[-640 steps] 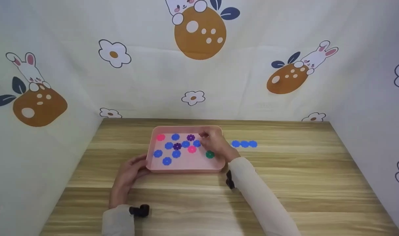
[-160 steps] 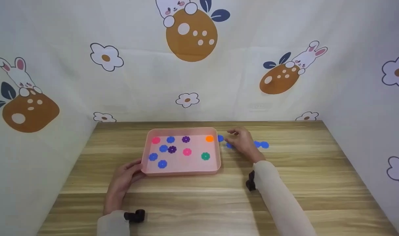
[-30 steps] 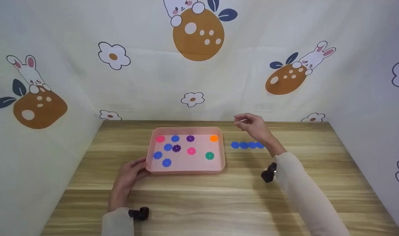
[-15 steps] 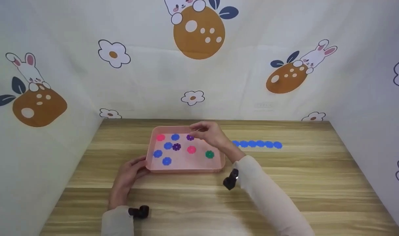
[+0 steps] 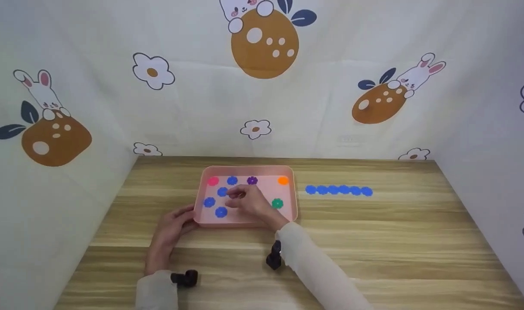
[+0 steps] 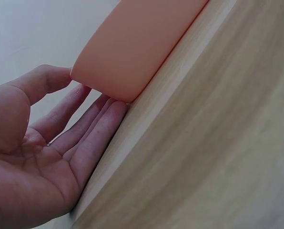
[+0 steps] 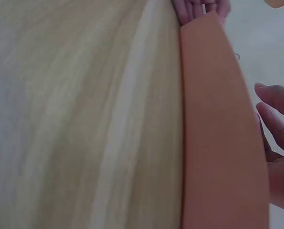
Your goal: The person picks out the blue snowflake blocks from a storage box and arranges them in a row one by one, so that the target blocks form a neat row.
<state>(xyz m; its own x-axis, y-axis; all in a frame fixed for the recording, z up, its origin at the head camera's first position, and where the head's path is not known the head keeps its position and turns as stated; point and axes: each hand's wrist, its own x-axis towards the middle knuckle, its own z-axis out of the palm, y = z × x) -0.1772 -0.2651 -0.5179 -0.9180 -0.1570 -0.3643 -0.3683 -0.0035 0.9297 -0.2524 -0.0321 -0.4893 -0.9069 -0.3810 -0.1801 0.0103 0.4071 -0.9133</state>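
In the head view, my left hand (image 5: 170, 232) lies at the near left corner of a pink tray (image 5: 244, 224). The left wrist view shows its fairly straight fingers (image 6: 96, 138) touching the tray's outer wall. My right hand (image 5: 251, 201) hovers over the tray, thumb and fingers apart, with nothing seen between them. Nearest its fingertips is a blue flower-shaped disc (image 5: 223, 192). Other blue discs (image 5: 221, 212) lie around it, with a pink disc (image 5: 213, 181), a purple disc (image 5: 252, 180), an orange disc (image 5: 283, 180) and a green disc (image 5: 277, 203). My right hand hides part of the tray floor.
To the right of the tray, several blue discs form a straight row (image 5: 338, 190) on the wooden table (image 5: 395, 241). A patterned cloth (image 5: 193, 112) hangs behind and at both sides.
My right hand has moved left from above the row to the tray's left middle. Compared with the oldest frame, the row is longer and fewer blue discs lie in the tray. My left hand stays put.
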